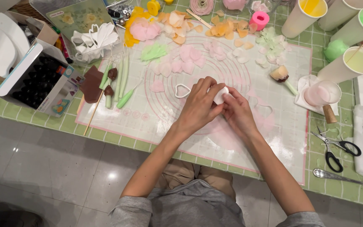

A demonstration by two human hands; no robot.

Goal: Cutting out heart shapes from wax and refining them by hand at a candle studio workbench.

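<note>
Your left hand [200,105] covers most of the white piece [221,96], so its shape is unreadable. Spoon [349,180] bowl and the cups [349,21] are cut by the right and top edges. Contents of the dark box [38,84] are too small to tell.

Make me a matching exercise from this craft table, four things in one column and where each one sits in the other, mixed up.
Things:
1. scissors
2. spoon
3. heart-shaped cutter
4. small white piece

Places:
A. on the mat just beyond the left hand
B. held between the left hand and right hand
C. right of the mat, black handles
D. near table edge, nearer the person than the scissors

Pairs: 1-C, 2-D, 3-A, 4-B
</note>
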